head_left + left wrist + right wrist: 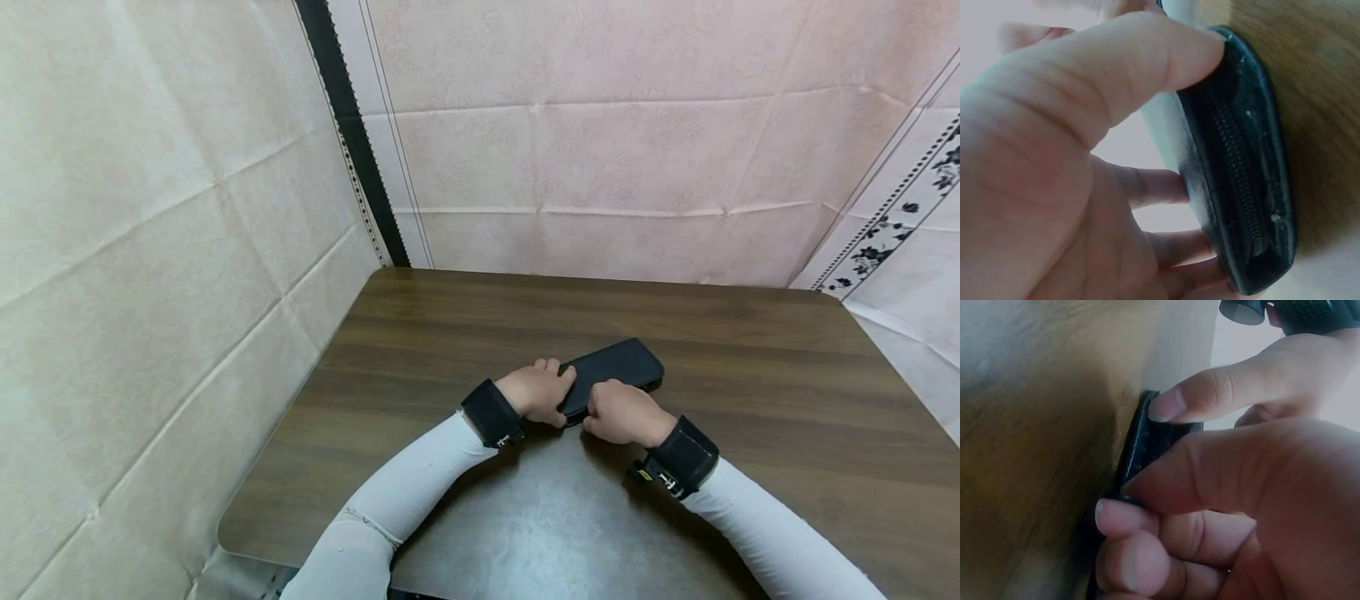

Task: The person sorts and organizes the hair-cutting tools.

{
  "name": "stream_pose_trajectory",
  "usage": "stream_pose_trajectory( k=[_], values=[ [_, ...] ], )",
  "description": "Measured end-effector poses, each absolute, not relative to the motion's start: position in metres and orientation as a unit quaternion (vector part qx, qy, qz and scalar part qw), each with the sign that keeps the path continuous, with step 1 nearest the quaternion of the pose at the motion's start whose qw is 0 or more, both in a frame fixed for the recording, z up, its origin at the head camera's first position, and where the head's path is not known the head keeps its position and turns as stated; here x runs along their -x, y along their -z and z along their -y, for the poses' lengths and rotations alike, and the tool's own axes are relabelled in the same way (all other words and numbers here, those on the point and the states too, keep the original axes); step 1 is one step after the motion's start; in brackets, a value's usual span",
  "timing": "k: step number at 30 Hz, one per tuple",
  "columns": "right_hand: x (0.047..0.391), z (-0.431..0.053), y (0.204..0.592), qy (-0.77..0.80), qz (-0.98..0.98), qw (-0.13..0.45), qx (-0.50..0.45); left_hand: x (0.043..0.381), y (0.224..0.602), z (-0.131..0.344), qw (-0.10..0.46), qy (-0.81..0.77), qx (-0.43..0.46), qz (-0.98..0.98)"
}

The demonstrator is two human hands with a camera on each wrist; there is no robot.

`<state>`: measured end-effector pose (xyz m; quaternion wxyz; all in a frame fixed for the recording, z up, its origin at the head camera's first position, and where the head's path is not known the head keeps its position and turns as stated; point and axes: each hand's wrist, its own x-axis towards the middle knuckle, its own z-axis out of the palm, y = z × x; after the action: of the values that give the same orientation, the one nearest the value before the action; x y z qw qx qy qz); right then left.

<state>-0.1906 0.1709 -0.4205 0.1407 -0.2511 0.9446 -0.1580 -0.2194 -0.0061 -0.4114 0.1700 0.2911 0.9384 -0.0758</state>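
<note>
A long black zippered wallet (618, 364) lies at a slant on the table. My left hand (536, 392) grips its left end, with the thumb on the near edge and the fingers across the top cover. In the left wrist view, the zipper (1238, 172) runs closed along the wallet's narrow side. At the near side, my right hand (622, 414) pinches a small dark tab (1125, 499), which looks like the zipper pull, between thumb and curled index finger. Those fingers hide most of the tab.
The wallet rests on a brown wood-grain table (465, 321) with rounded corners. Pale cloth sheets (615, 158) hang behind it and on the left. Black bands with small devices (491, 414) circle both wrists.
</note>
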Motion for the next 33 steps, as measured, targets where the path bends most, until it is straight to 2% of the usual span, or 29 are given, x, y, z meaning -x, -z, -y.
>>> stream_pose_trajectory(
  k=[21, 33],
  values=[
    [0.1931, -0.1736, 0.4205, 0.148, -0.949, 0.145, 0.236, 0.2170, 0.4085, 0.0054, 0.168, 0.081, -0.291, -0.938],
    [0.1943, -0.1751, 0.4231, 0.180, -0.937, 0.143, 0.262, 0.2187, 0.4109, 0.0083, 0.159, 0.059, -0.292, -0.941]
  ],
)
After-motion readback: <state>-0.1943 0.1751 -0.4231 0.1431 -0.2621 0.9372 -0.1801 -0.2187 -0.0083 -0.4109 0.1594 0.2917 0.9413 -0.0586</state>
